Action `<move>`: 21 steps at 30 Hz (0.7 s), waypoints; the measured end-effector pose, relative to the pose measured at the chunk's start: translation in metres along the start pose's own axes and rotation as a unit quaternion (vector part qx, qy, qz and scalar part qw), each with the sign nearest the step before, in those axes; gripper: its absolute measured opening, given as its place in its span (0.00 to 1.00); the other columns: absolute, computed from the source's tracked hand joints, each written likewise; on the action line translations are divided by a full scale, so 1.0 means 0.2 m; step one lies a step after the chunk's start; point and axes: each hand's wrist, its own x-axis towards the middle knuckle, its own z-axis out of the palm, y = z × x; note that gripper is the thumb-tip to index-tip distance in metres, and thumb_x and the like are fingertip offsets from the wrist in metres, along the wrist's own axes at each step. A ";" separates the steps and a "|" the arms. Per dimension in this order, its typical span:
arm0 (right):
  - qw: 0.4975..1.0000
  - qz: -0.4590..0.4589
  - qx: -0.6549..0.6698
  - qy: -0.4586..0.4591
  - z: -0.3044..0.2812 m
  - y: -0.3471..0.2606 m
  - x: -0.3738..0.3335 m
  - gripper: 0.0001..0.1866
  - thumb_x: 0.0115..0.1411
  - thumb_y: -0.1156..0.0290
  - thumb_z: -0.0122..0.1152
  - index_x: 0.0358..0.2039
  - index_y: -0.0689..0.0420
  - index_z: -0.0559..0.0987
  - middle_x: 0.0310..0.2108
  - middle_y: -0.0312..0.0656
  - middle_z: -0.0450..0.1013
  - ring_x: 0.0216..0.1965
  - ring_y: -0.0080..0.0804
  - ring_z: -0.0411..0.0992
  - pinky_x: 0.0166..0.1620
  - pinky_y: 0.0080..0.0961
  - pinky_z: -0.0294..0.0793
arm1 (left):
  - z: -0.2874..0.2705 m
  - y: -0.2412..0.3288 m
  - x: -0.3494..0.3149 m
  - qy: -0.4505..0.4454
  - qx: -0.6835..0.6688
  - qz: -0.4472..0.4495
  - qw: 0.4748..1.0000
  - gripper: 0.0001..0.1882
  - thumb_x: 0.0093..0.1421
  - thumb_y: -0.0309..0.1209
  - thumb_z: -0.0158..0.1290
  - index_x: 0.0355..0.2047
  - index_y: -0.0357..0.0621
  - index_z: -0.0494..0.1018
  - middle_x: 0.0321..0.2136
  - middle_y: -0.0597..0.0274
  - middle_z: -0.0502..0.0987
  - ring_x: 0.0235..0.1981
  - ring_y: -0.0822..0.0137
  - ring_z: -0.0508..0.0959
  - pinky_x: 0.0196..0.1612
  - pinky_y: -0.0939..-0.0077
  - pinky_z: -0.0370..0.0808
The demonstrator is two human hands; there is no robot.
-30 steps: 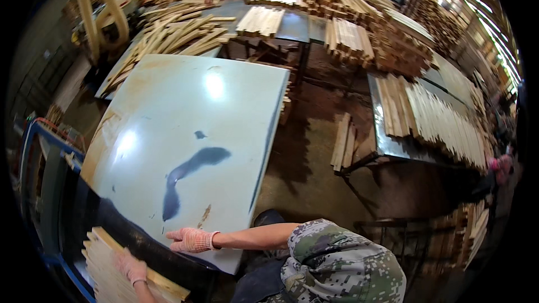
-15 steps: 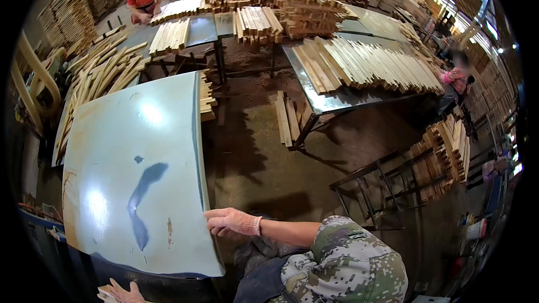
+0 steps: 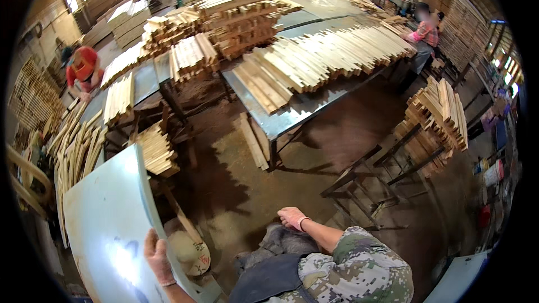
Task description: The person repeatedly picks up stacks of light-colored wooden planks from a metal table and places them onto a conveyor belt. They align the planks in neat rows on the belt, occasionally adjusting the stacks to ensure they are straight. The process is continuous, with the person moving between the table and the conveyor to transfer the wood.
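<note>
The pale blue sheet-topped table (image 3: 106, 202) is at my left. My left hand (image 3: 159, 258), in a pinkish work glove, is at its right edge, fingers raised and thumb apart, with nothing in it. Whether it touches the edge I cannot tell. My right hand (image 3: 292, 217), gloved too, hangs in front of my dark trousers and apron (image 3: 264, 280). Its fingers are loosely curled, and no object shows in them. A round, pale lid-like disc (image 3: 190, 252) with red marks lies low beside the table, with a wooden strip leaning over it.
A metal table (image 3: 275, 126) ahead bears a long row of wooden strips (image 3: 337, 50). At right, a black metal rack (image 3: 359, 185) stands by stacked strips (image 3: 435, 123). More strips (image 3: 157, 148) lie beyond my table. Co-workers are at far left (image 3: 84, 70) and far right (image 3: 426, 31).
My view has swung right. My right hand has left the blue table's edge and moved toward my lap. My left hand has come up from light wood at the lower left, without it.
</note>
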 end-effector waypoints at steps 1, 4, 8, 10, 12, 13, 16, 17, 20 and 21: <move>0.997 -0.010 -0.052 0.062 -0.11 -0.03 0.01 0.09 0.70 0.69 0.60 0.31 0.47 0.72 0.23 0.27 0.64 0.19 0.19 0.62 0.19 0.23 0.57 | 0.16 -0.08 0.08 -0.013 0.059 0.001 0.998 0.25 0.64 0.21 0.56 0.62 0.31 0.75 0.53 0.59 0.81 0.52 0.67 0.79 0.60 0.72 0.75; 0.990 -0.009 -0.087 0.109 -0.60 0.00 0.15 0.15 0.64 0.59 0.60 0.29 0.58 0.78 0.25 0.40 0.75 0.22 0.34 0.72 0.26 0.35 0.70 | 0.55 -0.41 0.30 -0.172 0.105 -0.066 0.977 0.06 0.61 0.24 0.58 0.38 0.36 0.80 0.37 0.69 0.79 0.41 0.73 0.76 0.46 0.74 0.74; 0.974 0.015 -0.032 0.222 -0.79 -0.01 0.17 0.16 0.64 0.58 0.60 0.29 0.59 0.79 0.25 0.42 0.76 0.23 0.36 0.73 0.27 0.38 0.70 | 0.65 -1.37 0.37 -0.289 0.327 -0.248 0.865 0.11 0.66 0.27 0.50 0.26 0.49 0.75 0.34 0.67 0.79 0.37 0.64 0.78 0.37 0.62 0.74; 0.969 0.007 0.006 0.246 -0.86 0.04 0.21 0.16 0.64 0.58 0.60 0.30 0.59 0.80 0.25 0.43 0.75 0.23 0.36 0.73 0.28 0.38 0.71 | 0.63 -1.53 0.28 -0.392 0.434 -0.319 0.746 0.10 0.66 0.28 0.51 0.27 0.48 0.76 0.34 0.66 0.80 0.37 0.63 0.79 0.38 0.61 0.75; 0.968 0.021 0.058 0.242 -0.83 0.00 0.19 0.12 0.64 0.62 0.62 0.29 0.56 0.75 0.22 0.39 0.70 0.19 0.33 0.67 0.23 0.35 0.65 | 0.60 -1.57 0.18 -0.444 0.450 -0.330 0.701 0.09 0.66 0.30 0.51 0.28 0.48 0.78 0.34 0.64 0.82 0.37 0.61 0.80 0.39 0.61 0.76; 0.965 0.026 0.087 0.245 -0.82 -0.02 0.19 0.11 0.65 0.65 0.63 0.28 0.54 0.73 0.21 0.37 0.67 0.18 0.32 0.64 0.21 0.33 0.62 | 0.62 -1.58 0.18 -0.460 0.447 -0.326 0.695 0.09 0.66 0.30 0.52 0.29 0.47 0.78 0.35 0.63 0.82 0.37 0.60 0.81 0.40 0.61 0.76; 0.961 0.030 -0.137 0.237 -1.11 0.28 0.40 0.10 0.65 0.66 0.60 0.29 0.56 0.77 0.21 0.42 0.70 0.19 0.37 0.67 0.24 0.36 0.64 | 0.74 -1.64 0.22 -0.503 0.414 -0.302 0.696 0.09 0.67 0.33 0.53 0.31 0.46 0.80 0.35 0.61 0.84 0.37 0.58 0.82 0.41 0.60 0.78; 0.947 0.026 -0.223 0.231 -1.09 0.21 0.43 0.08 0.63 0.67 0.61 0.30 0.56 0.78 0.22 0.45 0.72 0.22 0.42 0.70 0.26 0.39 0.68 | 0.76 -1.67 0.31 -0.506 0.410 -0.277 0.706 0.10 0.67 0.33 0.53 0.32 0.46 0.81 0.35 0.60 0.85 0.37 0.57 0.83 0.42 0.60 0.78; 0.778 -0.067 -0.597 0.185 -1.13 0.08 0.41 0.05 0.58 0.69 0.64 0.33 0.56 0.81 0.28 0.54 0.78 0.33 0.56 0.79 0.36 0.48 0.76 | 0.85 -1.81 0.57 -0.534 0.369 -0.149 0.746 0.11 0.67 0.36 0.54 0.34 0.45 0.82 0.35 0.58 0.86 0.38 0.55 0.84 0.43 0.59 0.80; 0.774 -0.074 -0.601 0.184 -1.10 -0.06 0.42 0.06 0.57 0.69 0.64 0.34 0.55 0.81 0.30 0.55 0.79 0.37 0.58 0.79 0.39 0.49 0.77 | 0.90 -1.85 0.71 -0.537 0.340 -0.084 0.767 0.12 0.67 0.37 0.54 0.35 0.44 0.83 0.35 0.57 0.87 0.38 0.54 0.85 0.44 0.59 0.80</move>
